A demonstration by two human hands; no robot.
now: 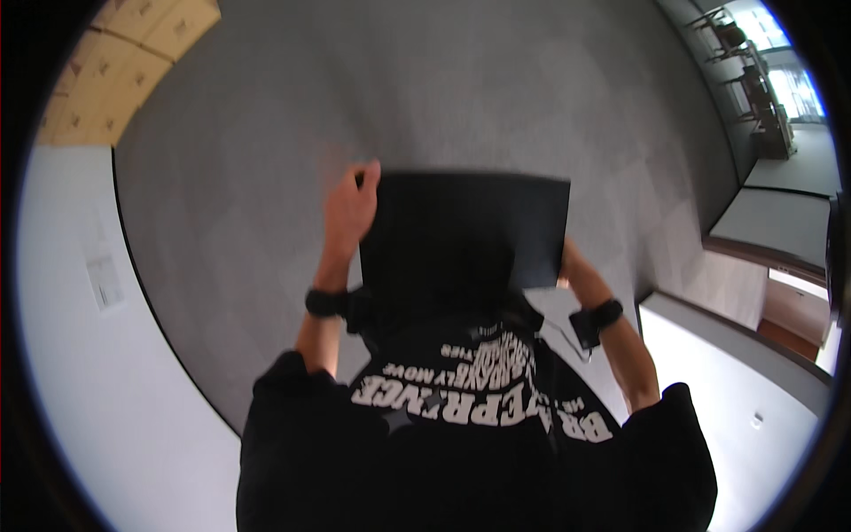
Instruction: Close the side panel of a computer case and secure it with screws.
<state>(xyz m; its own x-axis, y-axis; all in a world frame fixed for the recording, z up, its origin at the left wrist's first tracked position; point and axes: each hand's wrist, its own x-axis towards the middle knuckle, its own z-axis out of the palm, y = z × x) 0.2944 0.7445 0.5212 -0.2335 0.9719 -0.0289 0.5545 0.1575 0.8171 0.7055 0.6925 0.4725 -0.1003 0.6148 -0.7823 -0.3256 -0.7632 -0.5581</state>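
In front of my body is a black flat rectangular panel (pixel 465 213), its kind not clear from this side. At its upper left corner is my left hand (pixel 351 208), fingers curled in against the edge and a little smeared by motion. Lower down on the opposite side, my right hand (pixel 573 262) grips the right edge, with most of its fingers hidden behind the panel. Each wrist wears a black band; the right one (pixel 597 321) carries a small dark block.
Stacked cardboard boxes (pixel 124 66) stand at the far left, beyond a white wall (pixel 80 328). Grey floor (pixel 266 97) spreads around me. Chairs and a table (pixel 753 84) are at the far right, near windows. A low white partition (pixel 709 355) stands on my right.
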